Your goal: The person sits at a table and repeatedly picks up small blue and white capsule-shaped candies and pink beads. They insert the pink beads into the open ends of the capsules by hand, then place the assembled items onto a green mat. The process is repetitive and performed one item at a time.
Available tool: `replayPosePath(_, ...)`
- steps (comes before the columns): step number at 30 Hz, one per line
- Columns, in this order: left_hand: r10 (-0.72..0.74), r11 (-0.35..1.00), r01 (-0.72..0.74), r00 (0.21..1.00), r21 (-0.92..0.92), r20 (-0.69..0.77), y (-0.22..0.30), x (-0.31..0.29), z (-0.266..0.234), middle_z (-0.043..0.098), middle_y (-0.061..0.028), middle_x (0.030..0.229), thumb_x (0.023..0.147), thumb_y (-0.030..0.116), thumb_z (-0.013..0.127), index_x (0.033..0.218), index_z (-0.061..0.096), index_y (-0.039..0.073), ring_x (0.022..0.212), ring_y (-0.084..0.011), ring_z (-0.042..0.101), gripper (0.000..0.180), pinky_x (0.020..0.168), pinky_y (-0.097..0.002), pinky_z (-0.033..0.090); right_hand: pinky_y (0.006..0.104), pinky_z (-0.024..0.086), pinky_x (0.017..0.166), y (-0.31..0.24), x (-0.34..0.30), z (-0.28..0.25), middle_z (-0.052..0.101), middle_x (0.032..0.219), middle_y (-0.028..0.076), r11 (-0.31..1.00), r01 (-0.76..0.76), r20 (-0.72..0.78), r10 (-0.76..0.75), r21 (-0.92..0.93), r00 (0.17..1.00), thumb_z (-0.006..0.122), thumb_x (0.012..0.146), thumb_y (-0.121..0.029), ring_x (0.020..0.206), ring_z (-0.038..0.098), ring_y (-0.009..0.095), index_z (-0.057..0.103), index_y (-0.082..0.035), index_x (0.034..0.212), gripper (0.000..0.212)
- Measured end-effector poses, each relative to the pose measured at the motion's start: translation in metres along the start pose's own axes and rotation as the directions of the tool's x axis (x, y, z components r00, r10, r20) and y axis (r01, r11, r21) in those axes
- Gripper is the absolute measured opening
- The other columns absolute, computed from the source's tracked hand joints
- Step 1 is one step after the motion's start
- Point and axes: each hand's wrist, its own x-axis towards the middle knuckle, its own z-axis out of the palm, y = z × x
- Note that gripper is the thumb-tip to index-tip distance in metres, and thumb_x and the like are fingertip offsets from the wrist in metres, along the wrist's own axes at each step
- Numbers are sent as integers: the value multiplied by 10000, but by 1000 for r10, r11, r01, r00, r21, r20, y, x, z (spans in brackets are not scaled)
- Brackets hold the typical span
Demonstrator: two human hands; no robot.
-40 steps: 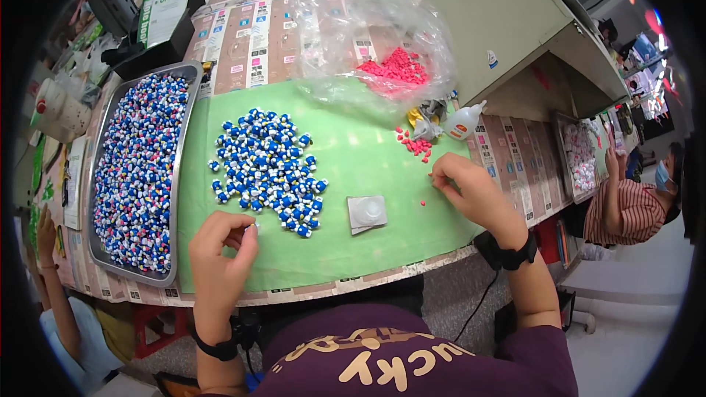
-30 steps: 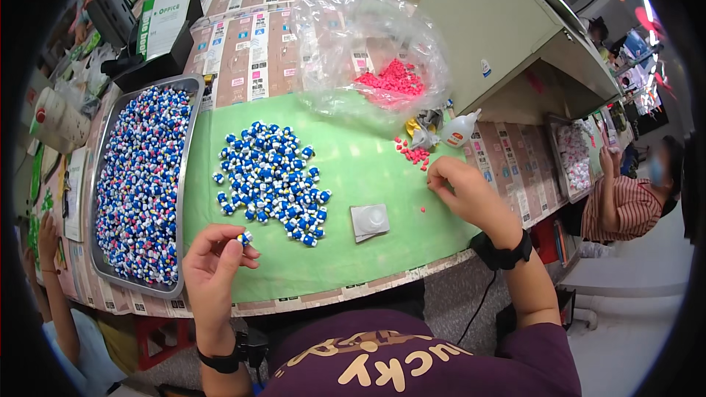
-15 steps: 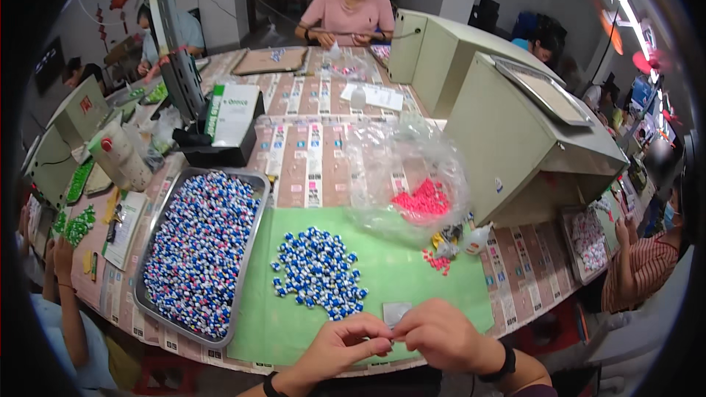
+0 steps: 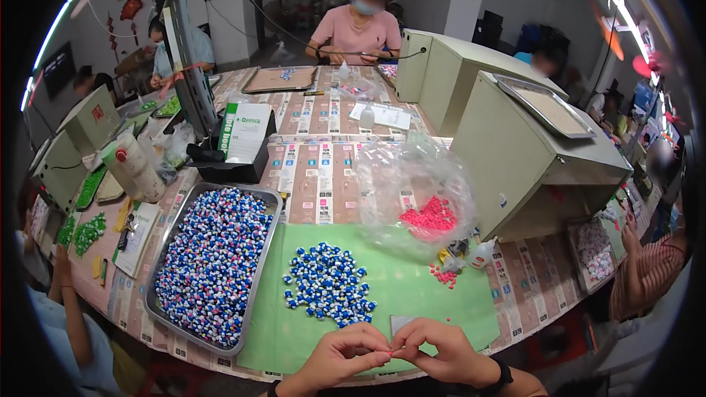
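My left hand [image 4: 344, 356] and my right hand [image 4: 441, 351] meet fingertip to fingertip over the near edge of a green mat [image 4: 309, 349]. Each is closed in a pinch. A tiny reddish speck shows between the fingertips, too small to name. Just beyond them a small grey square [image 4: 399, 323] lies on the mat, partly covered by my right hand. Ahead and to the left spreads a loose pile of small blue-and-white pieces [image 4: 329, 284]. Several small pink pieces [image 4: 441, 273] lie at the mat's far right, and a single pink piece [image 4: 448, 319] sits nearer my right hand.
At left stands a metal tray [image 4: 273, 228] heaped with blue-and-white pieces. A clear plastic bag [image 4: 375, 209] holds pink pieces at the mat's back edge, beside a small white bottle [image 4: 482, 254]. A beige open-fronted box [image 4: 529, 154] stands at right. Other people sit around the table.
The view has shifted, so the table sits lower in the picture. My right hand has turned, with its fingers now more spread in the pinch. My fingertips remain together.
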Motion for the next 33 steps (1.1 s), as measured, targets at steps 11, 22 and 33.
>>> replayPosePath(11, -132, 984, 142, 987, 111, -91, 4, 1, 3, 615, -48, 1026, 886, -5, 680, 1069, 684, -2, 899, -113, 609, 183, 777, -235, 520, 331, 494, 714, -1, 7, -22, 631, 893, 108, 944, 42, 72, -20, -327, 997, 578, 666, 173, 811, 624, 274, 494, -40, 758, 247)
replayPosePath(22, -30, 998, 45, 955, 44, -297, 0, -12, -19, 660, -107, 1100, 868, -61, 675, 1124, 652, -42, 929, -146, 658, 258, 848, -272, 550, 361, 389, 757, 37, 17, -31, 536, 787, 62, 717, 1, 175, 169, -698, 970, 540, 695, 95, 769, 539, 273, 478, -68, 793, 200)
replayPosePath(33, -41, 989, -3, 954, -145, -296, 2, -4, -11, 645, -122, 1054, 846, -95, 672, 1068, 598, -44, 964, -215, 689, 239, 836, -292, 572, 297, 439, 761, 8, 22, -27, 598, 882, 77, 915, -158, 44, 187, -371, 981, 618, 799, 132, 804, 564, 183, 456, -61, 791, 253)
